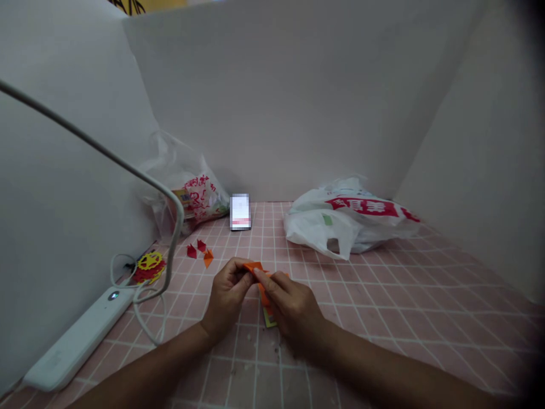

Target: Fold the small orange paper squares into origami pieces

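As both hands (227, 292) (296, 304) pinch, orange paper (254, 266) sits between.

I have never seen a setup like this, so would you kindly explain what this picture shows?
There is no robot here: these are a person's bare hands, seen by a camera worn on their head, looking forward and down. The left hand pinches some orange paper, and fingers of the right hand touch it too. On the pink table, beyond the left hand, lie two small red pieces and an orange piece. Further back are a phone and two plastic bags. At the left are red and yellow cutouts and a long white box.
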`<state>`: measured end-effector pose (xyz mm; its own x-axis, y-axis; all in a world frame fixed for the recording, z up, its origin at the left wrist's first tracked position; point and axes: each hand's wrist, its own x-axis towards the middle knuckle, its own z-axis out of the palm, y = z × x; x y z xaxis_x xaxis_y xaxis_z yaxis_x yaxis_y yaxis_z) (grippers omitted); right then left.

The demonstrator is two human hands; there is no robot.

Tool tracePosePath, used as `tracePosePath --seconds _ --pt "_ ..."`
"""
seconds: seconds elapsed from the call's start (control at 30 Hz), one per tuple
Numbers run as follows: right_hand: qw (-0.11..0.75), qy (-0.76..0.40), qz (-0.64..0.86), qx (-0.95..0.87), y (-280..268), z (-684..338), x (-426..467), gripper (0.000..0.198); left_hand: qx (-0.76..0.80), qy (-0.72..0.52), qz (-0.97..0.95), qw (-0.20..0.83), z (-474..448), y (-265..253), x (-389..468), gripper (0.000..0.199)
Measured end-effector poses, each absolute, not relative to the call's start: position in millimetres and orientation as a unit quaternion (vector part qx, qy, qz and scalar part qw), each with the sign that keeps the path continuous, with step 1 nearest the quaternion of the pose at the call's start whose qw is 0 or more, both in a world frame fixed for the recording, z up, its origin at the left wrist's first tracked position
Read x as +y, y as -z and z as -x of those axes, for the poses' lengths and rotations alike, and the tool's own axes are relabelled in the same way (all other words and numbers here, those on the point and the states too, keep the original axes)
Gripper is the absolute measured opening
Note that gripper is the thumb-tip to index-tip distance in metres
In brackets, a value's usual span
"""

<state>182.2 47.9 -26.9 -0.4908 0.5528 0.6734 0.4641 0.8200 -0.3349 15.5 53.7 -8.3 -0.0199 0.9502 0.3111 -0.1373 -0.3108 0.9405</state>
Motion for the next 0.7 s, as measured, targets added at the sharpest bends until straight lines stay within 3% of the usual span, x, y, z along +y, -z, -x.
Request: tracePosePath --seconds 0.47,0.7 --pt "0.438 -0.049 0.292 -0.849 29.8 -184.3 49.6 0.055 0.367 -0.607 -0.511 0.485 -15.6 7.5 52.3 0.014" --pt "0.369 0.014 0.312 -0.875 31.7 -184.0 51.7 0.067 0.386 -0.61 -0.497 0.482 -14.6 6.7 55.3 0.017"
